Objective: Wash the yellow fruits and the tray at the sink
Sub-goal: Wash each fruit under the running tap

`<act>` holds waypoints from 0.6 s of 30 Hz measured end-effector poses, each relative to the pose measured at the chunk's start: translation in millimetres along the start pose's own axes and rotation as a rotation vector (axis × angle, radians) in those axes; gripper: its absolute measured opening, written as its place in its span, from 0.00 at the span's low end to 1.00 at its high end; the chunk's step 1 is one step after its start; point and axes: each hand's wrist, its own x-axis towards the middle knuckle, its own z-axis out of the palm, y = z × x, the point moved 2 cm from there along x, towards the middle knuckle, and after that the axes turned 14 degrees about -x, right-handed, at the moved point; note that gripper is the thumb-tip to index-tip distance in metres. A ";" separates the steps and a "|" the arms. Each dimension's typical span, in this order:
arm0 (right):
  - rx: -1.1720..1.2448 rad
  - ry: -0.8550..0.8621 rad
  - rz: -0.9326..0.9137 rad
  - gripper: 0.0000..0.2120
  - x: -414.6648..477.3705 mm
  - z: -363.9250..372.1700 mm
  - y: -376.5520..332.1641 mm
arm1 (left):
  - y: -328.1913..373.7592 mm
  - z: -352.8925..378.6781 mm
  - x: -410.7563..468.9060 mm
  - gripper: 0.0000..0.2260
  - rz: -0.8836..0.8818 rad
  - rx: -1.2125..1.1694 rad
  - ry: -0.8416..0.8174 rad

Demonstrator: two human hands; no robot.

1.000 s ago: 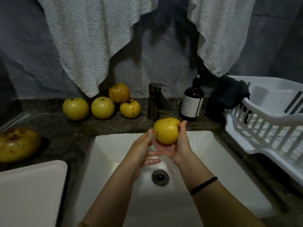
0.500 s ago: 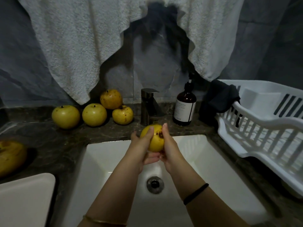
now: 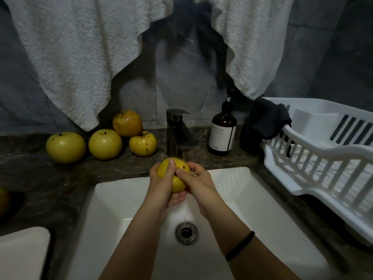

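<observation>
Since one second ago, when only the right hand carried it and the left one was beside with fingers spread, both hands have closed on the yellow fruit (image 3: 175,178). Now the left hand (image 3: 161,188) grips it from the left side, with the thumb lying over the top, and the right hand (image 3: 200,183) grips it from the right, its fingers curled across the front of the fruit. The fruit is held over the back part of the white sink (image 3: 252,199), just under the spout of the dark faucet (image 3: 177,130), and a thin stream of water seems to fall on it. The drain (image 3: 186,233) is below the hands. A black band (image 3: 240,246) sits on the right wrist. Four more yellow fruits (image 3: 105,144) stand on the dark counter (image 3: 50,188) left of the faucet, one of them lying on top of two others, and another one (image 3: 3,201) is cut by the left edge. The pale tray (image 3: 22,253) is at the bottom left corner, beside the sink. Right of the faucet stands a brown pump bottle (image 3: 222,134), then a dark cloth (image 3: 266,120) hanging on the white dish rack (image 3: 323,158). Two white towels (image 3: 70,57) hang on the wall above.
</observation>
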 end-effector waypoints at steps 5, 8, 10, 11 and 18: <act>0.000 0.038 0.032 0.19 3.2 -1.6 3.0 | -0.4 3.1 -2.2 0.27 0.036 0.078 -0.027; 0.011 0.072 0.085 0.20 5.5 -0.2 3.7 | -1.7 5.8 -2.8 0.28 0.051 0.122 -0.049; 0.019 0.072 0.095 0.24 4.7 0.0 2.3 | -0.7 7.0 -2.5 0.28 0.055 0.110 -0.048; 0.027 0.060 0.086 0.25 3.8 0.2 1.8 | 0.0 6.9 -2.3 0.27 0.055 0.098 -0.043; -0.010 0.022 0.012 0.17 0.3 -1.5 0.4 | 0.3 3.2 -1.1 0.25 0.064 0.108 -0.018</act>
